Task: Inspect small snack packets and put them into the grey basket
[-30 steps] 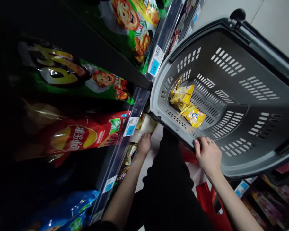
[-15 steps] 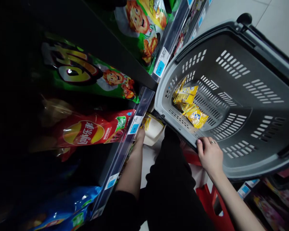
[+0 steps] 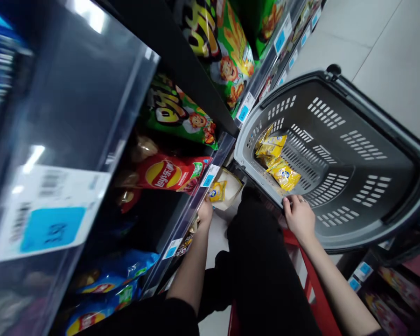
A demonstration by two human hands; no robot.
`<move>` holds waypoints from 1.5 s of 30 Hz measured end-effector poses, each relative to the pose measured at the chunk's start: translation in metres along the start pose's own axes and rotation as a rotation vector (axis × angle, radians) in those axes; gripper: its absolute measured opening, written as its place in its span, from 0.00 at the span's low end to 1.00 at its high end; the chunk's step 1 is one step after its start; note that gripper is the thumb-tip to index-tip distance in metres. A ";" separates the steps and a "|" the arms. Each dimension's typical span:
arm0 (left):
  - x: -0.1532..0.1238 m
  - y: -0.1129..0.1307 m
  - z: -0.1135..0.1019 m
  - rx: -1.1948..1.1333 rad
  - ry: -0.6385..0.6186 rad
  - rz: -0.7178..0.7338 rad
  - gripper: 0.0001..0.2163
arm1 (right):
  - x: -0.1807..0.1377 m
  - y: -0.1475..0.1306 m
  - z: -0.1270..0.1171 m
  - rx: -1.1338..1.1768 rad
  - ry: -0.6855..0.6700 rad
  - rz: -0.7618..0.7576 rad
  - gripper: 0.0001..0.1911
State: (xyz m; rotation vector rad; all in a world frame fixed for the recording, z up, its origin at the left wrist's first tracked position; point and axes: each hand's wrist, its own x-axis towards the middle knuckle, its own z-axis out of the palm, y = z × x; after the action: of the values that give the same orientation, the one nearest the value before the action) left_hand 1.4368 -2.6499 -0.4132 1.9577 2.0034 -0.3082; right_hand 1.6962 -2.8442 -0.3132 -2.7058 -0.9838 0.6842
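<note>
Left hand (image 3: 205,212), its pinch unclear, is just beside the flat yellow plastic packet (image 3: 217,191) at the open white box's (image 3: 232,185) left edge: probably light, slippery, crushable, best pinched by one end; right hand (image 3: 300,219) clasps the grey plastic basket (image 3: 240,150).

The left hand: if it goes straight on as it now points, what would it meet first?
The left hand would probably meet the yellow packet outside the basket first; depth is unclear, and they may already touch.
</note>
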 end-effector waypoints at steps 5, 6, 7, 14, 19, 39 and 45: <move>-0.065 -0.013 -0.027 -0.231 -0.021 -0.042 0.12 | -0.009 0.000 -0.034 0.186 0.186 -0.064 0.15; -0.077 -0.016 -0.033 -0.281 -0.030 -0.043 0.11 | -0.014 -0.003 -0.047 0.224 0.240 -0.084 0.15; -0.089 -0.020 -0.039 -0.333 -0.037 -0.041 0.10 | -0.020 -0.007 -0.060 0.271 0.300 -0.108 0.14; -0.174 -0.054 -0.102 -0.716 0.020 -0.022 0.09 | -0.097 -0.082 -0.130 0.471 0.241 -0.470 0.12; -0.250 -0.083 -0.165 -0.926 0.094 0.033 0.15 | -0.163 -0.138 -0.112 0.440 -0.191 -0.563 0.25; -0.383 -0.143 -0.242 -1.518 -0.113 0.410 0.15 | -0.297 -0.110 -0.150 0.503 0.334 -1.562 0.29; -0.396 -0.136 -0.250 -1.662 -0.169 0.536 0.26 | -0.289 -0.088 -0.154 0.409 0.352 -1.612 0.26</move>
State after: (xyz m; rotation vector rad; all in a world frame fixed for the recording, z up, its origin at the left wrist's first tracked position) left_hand 1.2850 -2.9292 -0.0433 1.0723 0.7953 0.9632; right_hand 1.5258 -2.9652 -0.0460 -0.9546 -2.0153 0.0133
